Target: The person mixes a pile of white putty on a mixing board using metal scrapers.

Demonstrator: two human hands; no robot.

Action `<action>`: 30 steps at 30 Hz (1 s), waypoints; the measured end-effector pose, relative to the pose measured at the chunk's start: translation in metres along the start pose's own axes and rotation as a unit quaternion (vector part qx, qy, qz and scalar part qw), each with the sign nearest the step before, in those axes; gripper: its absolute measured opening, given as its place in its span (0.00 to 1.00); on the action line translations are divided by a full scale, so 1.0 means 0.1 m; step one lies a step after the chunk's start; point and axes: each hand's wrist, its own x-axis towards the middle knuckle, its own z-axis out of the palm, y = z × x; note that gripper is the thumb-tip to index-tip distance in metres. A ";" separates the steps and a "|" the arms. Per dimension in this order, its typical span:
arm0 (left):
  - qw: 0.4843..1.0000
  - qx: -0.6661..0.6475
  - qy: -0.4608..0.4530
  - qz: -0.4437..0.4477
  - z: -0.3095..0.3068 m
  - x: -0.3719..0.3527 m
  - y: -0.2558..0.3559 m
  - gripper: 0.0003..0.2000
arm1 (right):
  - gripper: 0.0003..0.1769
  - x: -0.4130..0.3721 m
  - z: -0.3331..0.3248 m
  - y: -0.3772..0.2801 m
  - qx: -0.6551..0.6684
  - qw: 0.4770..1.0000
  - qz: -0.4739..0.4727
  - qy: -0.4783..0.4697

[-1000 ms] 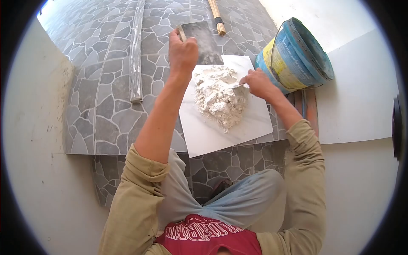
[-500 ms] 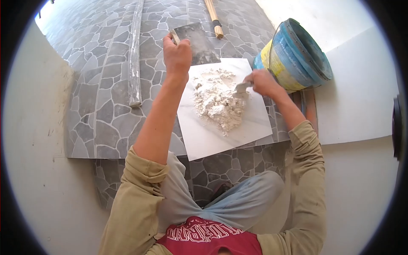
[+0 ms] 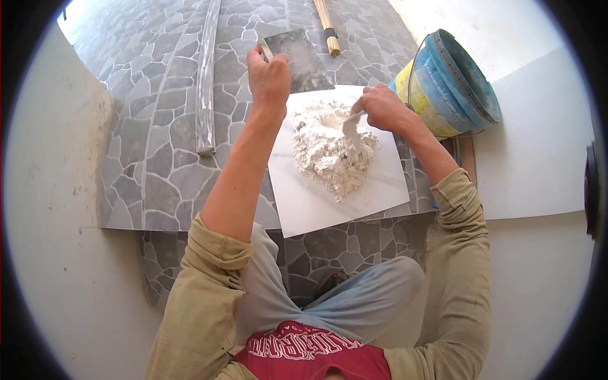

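My left hand [image 3: 270, 79] is closed on the handle of a flat grey metal trowel [image 3: 301, 60], held past the far left edge of a white board [image 3: 301, 212]. A heap of white powder [image 3: 332, 152] with lumps lies on the board. In my right hand [image 3: 383, 109] is a small scraper [image 3: 351, 125], its blade at the upper right part of the heap. The scraper's handle is hidden in my fingers.
A blue and yellow bucket [image 3: 437, 88] leans at the right, beyond my right hand. A long whitish bar [image 3: 206, 82] lies on the stone-patterned floor [image 3: 171, 126] at the left. Bundled sticks [image 3: 329, 31] lie at the far side. Walls rise on both sides.
My right hand has moved slightly up and left, and the scraper blade now points downward in the powder. My left hand and the trowel have shifted slightly right.
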 end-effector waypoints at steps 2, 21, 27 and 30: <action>1.000 0.011 0.005 0.000 0.01 -0.06 0.02 0.25 | 0.23 0.10 0.06 -0.14 0.026 0.999 -0.018 0.043; 1.000 -0.001 0.017 0.018 -0.05 -0.04 0.00 0.26 | 0.21 0.33 0.55 -0.44 0.009 0.989 -0.122 0.081; 1.000 -0.020 0.022 0.010 0.01 0.01 0.02 0.26 | 0.21 0.14 0.06 0.07 0.039 0.998 -0.001 -0.040; 1.000 -0.004 0.016 0.006 0.00 -0.07 0.05 0.26 | 0.24 0.31 0.43 0.10 0.051 0.994 0.055 0.076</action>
